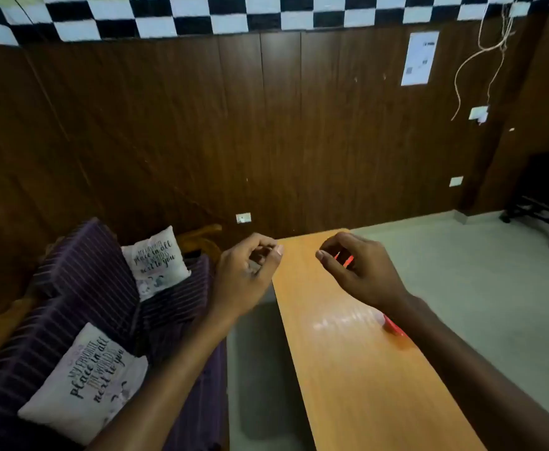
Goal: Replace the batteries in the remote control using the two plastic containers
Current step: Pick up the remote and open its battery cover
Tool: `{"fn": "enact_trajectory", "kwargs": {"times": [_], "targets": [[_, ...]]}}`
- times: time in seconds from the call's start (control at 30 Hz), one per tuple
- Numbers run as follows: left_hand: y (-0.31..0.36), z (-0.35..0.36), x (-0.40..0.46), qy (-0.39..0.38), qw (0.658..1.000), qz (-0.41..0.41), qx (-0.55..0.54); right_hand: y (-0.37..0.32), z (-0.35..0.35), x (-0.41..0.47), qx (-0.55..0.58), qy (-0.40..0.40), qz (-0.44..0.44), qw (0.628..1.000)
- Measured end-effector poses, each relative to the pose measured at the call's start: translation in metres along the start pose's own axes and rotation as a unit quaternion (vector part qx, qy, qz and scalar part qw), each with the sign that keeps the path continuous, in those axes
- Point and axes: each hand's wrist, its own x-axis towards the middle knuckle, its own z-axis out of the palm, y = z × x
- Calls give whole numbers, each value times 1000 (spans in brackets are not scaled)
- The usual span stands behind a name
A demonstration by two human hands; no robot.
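My left hand (247,271) hovers at the left edge of the orange wooden table (348,369). Its fingers are curled in against the thumb, and the blur hides whether anything small lies inside. My right hand (354,268) floats over the far end of the table with its fingers bent and loosely apart. A red piece (344,259) shows through the gap under those fingers, apparently lying on the table behind them. A second red object (395,327) lies on the table, mostly hidden by my right forearm. No remote control or batteries show.
A purple striped sofa (97,288) with two white printed cushions (156,258) stands to the left, close to the table. A strip of pale floor (253,369) separates them. A dark wood-panelled wall (266,125) rises behind, and a black stand (546,216) sits at the far right.
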Motion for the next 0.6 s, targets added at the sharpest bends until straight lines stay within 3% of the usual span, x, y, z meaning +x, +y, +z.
{"fn": "enact_trajectory", "kwargs": {"times": [0.4, 0.6], "targets": [[-176, 96, 89, -105, 974, -190, -71, 158, 128, 67, 77, -61, 183, 978], [-235, 157, 150, -189, 948, -232, -106, 222, 157, 91, 70, -63, 286, 954]]}}
